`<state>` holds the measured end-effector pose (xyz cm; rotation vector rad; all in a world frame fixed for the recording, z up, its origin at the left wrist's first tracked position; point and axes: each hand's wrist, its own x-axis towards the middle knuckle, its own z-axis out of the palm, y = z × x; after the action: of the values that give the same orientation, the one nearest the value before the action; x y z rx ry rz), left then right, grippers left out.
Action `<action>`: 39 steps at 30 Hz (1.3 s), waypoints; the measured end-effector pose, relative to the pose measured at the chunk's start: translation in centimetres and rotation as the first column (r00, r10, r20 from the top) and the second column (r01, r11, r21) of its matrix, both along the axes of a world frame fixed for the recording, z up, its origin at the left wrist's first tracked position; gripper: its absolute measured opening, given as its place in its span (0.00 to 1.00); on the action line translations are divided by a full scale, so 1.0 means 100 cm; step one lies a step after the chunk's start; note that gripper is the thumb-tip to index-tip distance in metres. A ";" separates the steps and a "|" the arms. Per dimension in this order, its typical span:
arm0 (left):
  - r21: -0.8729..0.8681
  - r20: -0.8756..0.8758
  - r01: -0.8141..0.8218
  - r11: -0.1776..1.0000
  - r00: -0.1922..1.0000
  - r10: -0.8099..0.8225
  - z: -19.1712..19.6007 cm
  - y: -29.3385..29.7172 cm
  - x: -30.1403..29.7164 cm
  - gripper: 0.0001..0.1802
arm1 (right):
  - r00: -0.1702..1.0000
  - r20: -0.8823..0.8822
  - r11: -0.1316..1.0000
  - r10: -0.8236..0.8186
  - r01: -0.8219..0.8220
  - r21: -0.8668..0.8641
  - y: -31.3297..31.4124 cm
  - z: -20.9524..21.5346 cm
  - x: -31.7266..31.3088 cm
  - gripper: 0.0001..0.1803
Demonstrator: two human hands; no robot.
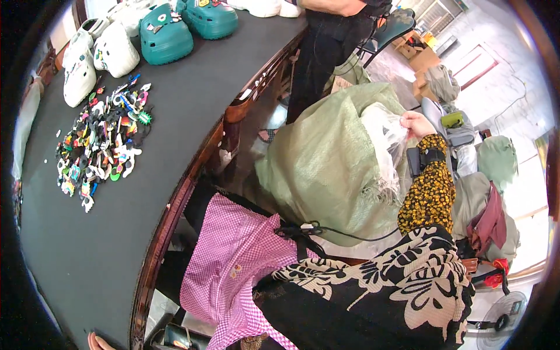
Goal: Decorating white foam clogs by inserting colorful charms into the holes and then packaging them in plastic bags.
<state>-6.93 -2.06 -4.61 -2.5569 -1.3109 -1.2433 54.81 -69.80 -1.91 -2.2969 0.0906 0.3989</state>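
On the right, my right hand (417, 123) has its fingers closed on the edge of a clear-white plastic bag (392, 137), which sits in the mouth of a big pale green woven sack (326, 157). What the plastic bag contains cannot be made out. At the lower left, only the fingers of my left hand (100, 342) show, stretched out at the dark table top (105, 256), holding nothing visible. A heap of small colourful shoe charms (102, 137) lies farther up that table, away from both hands.
White clogs (116, 49) and teal clogs (166, 35) stand along the table's far end. Another person in dark trousers (324, 52) stands beyond the sack. Stuffed sacks (496, 160) line the right side, near a fan (501, 321).
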 end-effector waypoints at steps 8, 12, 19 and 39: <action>0.017 -0.024 0.032 0.999 0.999 -0.032 -0.005 0.007 -0.001 0.09 | 0.960 0.270 0.864 -0.070 -0.077 0.497 0.002 0.015 -0.002 0.04; 0.033 -0.028 0.023 0.999 0.999 -0.022 -0.004 0.008 -0.002 0.09 | 0.924 0.355 0.719 -0.144 -0.148 0.679 0.036 0.044 0.000 0.05; 0.058 -0.026 0.027 0.998 0.999 -0.026 -0.012 0.017 -0.001 0.10 | 0.885 0.458 0.532 -0.079 -0.351 0.771 0.092 0.121 0.014 0.07; 0.013 0.236 -0.019 1.000 0.972 0.015 -0.019 0.005 -0.029 0.03 | 0.249 0.834 -0.362 0.492 -0.813 0.456 0.522 0.276 -0.193 0.12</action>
<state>-9.79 -1.55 -6.52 -2.4425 -1.3507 -1.5884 35.56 -17.58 25.70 -0.7157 -1.5158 0.4871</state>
